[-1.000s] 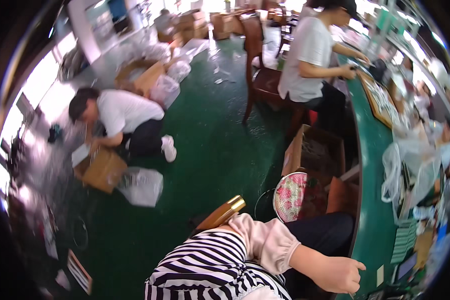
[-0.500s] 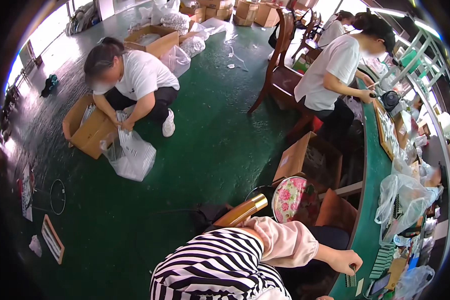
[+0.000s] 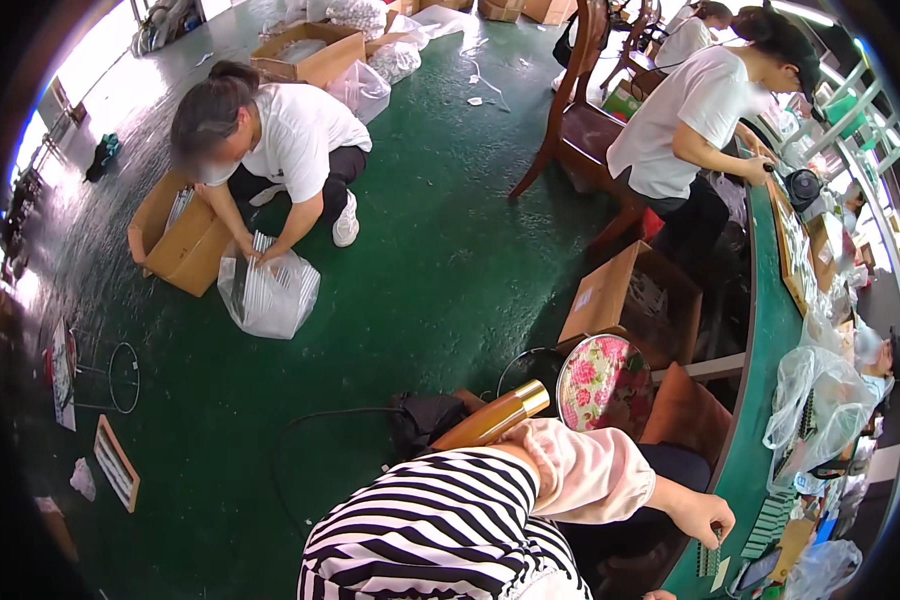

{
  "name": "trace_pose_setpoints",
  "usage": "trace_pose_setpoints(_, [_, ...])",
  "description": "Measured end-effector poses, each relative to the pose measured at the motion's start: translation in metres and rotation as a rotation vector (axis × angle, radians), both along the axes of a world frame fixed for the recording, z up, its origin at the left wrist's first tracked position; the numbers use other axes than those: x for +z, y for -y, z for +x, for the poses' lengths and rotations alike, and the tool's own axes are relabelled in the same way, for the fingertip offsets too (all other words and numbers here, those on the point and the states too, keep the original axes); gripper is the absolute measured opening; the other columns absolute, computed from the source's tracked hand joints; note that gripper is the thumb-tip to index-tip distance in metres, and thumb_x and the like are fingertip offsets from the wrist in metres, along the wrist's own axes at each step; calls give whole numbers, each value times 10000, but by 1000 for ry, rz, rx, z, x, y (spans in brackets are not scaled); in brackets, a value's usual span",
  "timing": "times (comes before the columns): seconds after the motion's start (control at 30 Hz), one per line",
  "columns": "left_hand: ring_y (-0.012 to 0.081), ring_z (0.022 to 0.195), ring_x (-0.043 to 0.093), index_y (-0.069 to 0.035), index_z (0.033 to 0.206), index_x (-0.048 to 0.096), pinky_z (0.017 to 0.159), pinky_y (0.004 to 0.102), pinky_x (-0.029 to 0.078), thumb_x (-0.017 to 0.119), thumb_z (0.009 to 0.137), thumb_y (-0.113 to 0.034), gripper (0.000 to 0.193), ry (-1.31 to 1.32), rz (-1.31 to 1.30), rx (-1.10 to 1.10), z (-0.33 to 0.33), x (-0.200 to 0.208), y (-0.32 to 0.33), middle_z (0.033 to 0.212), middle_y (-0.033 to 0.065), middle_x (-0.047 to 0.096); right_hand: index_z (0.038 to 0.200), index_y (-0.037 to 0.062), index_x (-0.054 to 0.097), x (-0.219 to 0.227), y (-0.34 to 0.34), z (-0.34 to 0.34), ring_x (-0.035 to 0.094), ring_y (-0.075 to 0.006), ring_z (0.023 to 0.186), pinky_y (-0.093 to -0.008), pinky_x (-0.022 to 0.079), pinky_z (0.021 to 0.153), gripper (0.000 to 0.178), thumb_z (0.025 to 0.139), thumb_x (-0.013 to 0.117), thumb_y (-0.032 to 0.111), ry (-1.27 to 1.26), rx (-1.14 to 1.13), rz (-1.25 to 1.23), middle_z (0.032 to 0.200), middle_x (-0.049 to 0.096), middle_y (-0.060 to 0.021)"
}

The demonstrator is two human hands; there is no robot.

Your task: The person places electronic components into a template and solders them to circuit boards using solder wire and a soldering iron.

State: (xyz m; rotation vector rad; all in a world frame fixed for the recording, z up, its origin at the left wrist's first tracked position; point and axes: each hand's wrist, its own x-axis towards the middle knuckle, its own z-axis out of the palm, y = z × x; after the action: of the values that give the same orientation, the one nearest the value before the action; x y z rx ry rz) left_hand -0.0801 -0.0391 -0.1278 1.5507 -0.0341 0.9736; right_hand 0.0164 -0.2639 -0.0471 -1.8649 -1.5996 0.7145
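My left hand [image 3: 702, 515], at the end of a pink sleeve [image 3: 600, 470], is closed on a small dark-green toothed strip [image 3: 710, 558] at the edge of the green workbench [image 3: 765, 390]. The strip hangs below the fingertips, with a small pale-yellow slip [image 3: 720, 574] beside it. Only a sliver of my right hand [image 3: 660, 595] shows at the lower edge, its fingers hidden. Just beyond the left hand, a row of similar green strips [image 3: 767, 525] lies on the bench.
A clear plastic bag [image 3: 820, 410] lies farther along the bench. Below stand a flowered round stool [image 3: 595, 375] and an open carton [image 3: 660, 300]. One person [image 3: 695, 110] works at the bench; another [image 3: 290, 140] crouches by a carton [image 3: 195, 245], hands at a bag [image 3: 280, 300].
My view has shifted slightly, moving the scene within the picture. My left hand keeps its hold on the strip. The crouching person's hands have moved on the bag, which now sits lower and more bunched.
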Motion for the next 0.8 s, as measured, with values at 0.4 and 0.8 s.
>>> trace_pose_setpoints(0.4, [217, 830, 636, -19, 847, 676, 751, 349, 496, 731, 759, -132, 153, -22, 43, 7, 3, -1, 4, 844, 96, 677, 882, 64, 612, -5, -5, 13, 352, -55, 554, -251, 302, 481, 85, 934, 641, 124, -235, -35, -64, 665, 484, 35])
trace_pose_setpoints(0.8, [226, 835, 652, -12, 835, 679, 762, 346, 505, 740, 755, -119, 147, -2, 42, -13, -2, -1, 1, 837, 105, 676, 833, 64, 623, -1, -13, 12, 354, -44, 513, -230, 281, 458, 90, 880, 685, 110, -237, -67, -174, 606, 474, 41])
